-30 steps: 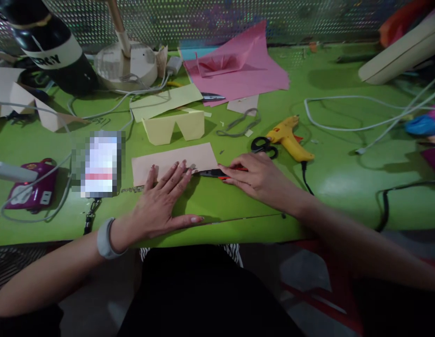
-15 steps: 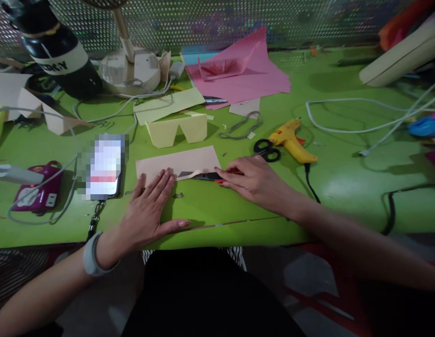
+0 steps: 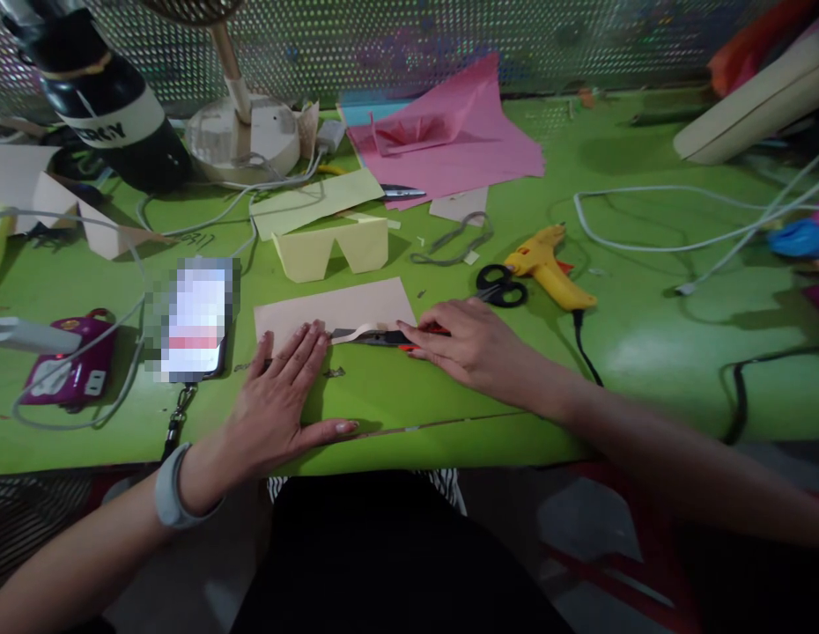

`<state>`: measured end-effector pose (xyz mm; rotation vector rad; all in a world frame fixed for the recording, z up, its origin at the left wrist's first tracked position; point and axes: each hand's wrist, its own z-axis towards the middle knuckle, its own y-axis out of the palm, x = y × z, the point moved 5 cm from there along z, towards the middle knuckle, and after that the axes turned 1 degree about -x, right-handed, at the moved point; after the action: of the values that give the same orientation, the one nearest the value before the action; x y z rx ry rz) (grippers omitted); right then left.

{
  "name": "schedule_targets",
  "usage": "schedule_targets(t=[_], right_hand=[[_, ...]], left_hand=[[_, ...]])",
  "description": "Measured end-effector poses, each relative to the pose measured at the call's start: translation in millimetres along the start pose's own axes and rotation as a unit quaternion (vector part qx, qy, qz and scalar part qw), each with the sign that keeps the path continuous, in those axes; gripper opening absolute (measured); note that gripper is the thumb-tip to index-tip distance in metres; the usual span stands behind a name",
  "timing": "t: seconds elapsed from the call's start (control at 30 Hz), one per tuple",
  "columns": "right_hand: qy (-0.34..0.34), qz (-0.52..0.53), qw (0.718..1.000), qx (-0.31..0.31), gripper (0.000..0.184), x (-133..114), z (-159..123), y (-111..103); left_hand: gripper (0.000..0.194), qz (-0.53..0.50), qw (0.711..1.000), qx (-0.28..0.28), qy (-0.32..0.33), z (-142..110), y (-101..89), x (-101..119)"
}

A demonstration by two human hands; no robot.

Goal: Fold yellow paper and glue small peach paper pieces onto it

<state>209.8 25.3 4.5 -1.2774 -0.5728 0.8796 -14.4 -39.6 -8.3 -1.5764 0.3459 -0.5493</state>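
Observation:
A pale pink sheet of paper (image 3: 336, 304) lies flat on the green table. My left hand (image 3: 284, 379) rests on its lower left part, palm down, fingers stretched and thumb spread to the right. At the sheet's near edge, my right hand (image 3: 468, 348) is closed around red-handled scissors (image 3: 383, 338), mostly hidden by the fingers. Their dark blades point left toward my left fingertips. A thin paper strip (image 3: 363, 330) curls up along the blades. Behind the sheet stands a folded yellow paper piece (image 3: 334, 246) with a notch in it.
Black-handled scissors (image 3: 502, 286) and a yellow glue gun (image 3: 548, 269) lie to the right. A phone (image 3: 198, 317) and a purple power bank (image 3: 72, 361) are at left. Pink paper (image 3: 495, 154), a fan base (image 3: 244, 141), a black bottle (image 3: 112, 114) and white cables (image 3: 634, 245) are farther back.
The scissors have shifted slightly left, their tip closer to my left fingers, with my right hand following. My left hand stays pressed on the paper. The view has tilted slightly.

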Motion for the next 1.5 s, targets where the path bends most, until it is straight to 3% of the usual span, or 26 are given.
schedule_targets(t=[0.63, 0.97, 1.2, 1.5], right_hand=[[-0.007, -0.004, 1.000, 0.007, 0.030, -8, 4, 1], [0.006, -0.020, 1.000, 0.023, 0.029, 0, -7, -2], [0.002, -0.008, 1.000, 0.022, 0.029, 1, -7, -1], [-0.003, -0.011, 1.000, 0.010, 0.029, -5, 5, 0]], left_hand=[[0.101, 0.015, 1.000, 0.012, 0.001, -2, 1.8, 0], [0.098, 0.010, 1.000, 0.008, 0.021, 16, 4.5, 4], [0.100, 0.011, 1.000, 0.017, 0.003, 3, -3.8, -6], [0.104, -0.002, 1.000, -0.003, -0.004, -1, 2.2, -11]])
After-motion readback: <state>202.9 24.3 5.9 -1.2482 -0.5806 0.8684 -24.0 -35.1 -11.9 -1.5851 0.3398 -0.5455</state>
